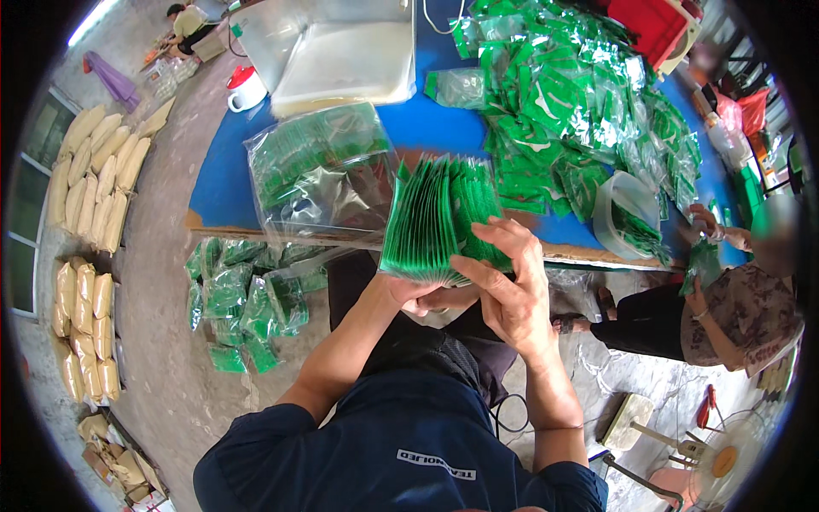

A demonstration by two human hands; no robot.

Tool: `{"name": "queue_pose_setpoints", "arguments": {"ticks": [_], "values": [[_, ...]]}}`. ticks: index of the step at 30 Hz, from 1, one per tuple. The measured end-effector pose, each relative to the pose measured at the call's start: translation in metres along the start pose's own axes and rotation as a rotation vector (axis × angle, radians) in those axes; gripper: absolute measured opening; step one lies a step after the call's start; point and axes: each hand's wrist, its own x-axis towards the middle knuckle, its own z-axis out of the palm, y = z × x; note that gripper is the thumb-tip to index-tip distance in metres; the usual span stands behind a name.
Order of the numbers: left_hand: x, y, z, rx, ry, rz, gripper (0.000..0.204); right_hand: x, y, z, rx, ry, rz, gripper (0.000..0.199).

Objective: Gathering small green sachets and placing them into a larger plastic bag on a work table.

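Head view: a fanned stack of green sachets point(437, 220) is held just above centre, over the near edge of the blue table point(223, 183). The stack is gripped from below by the left hand point(418, 294), whose fingers are curled shut around its lower edge (mostly hidden under the stack and the other hand). The right hand point(510, 286) is laid against the stack's right side, half open, with fingers point(503, 235) spread and bent over the sachet edges; nothing is pinched apart from the stack itself, as far as can be seen.

At 11 o'clock from the stack, a clear bag point(320, 175) partly filled with green sachets is seen lying on the table. At 1 o'clock, a large loose heap of sachets point(580, 102) is spread over the table, and at 3 o'clock a clear tub point(627, 213) with sachets in it is set near the table's edge. At 9 o'clock, below the table on the floor, filled bags point(243, 299) are piled. Further left, tan sacks point(94, 171) are stacked. At 3 o'clock, a seated person point(734, 299) is seen with a sachet in hand.
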Motion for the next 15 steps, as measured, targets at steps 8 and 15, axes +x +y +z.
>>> {"name": "queue_pose_setpoints", "arguments": {"ticks": [8, 15], "values": [[-0.001, 0.02, 0.001, -0.067, 0.074, -0.105, 0.046, 0.002, -0.005, 0.002, 0.054, 0.127, 0.07, 0.036], [-0.012, 0.02, -0.007, 0.53, -0.007, 0.13, 0.045, -0.001, -0.001, 0.007, 0.063, 0.122, 0.067, 0.041]]}}
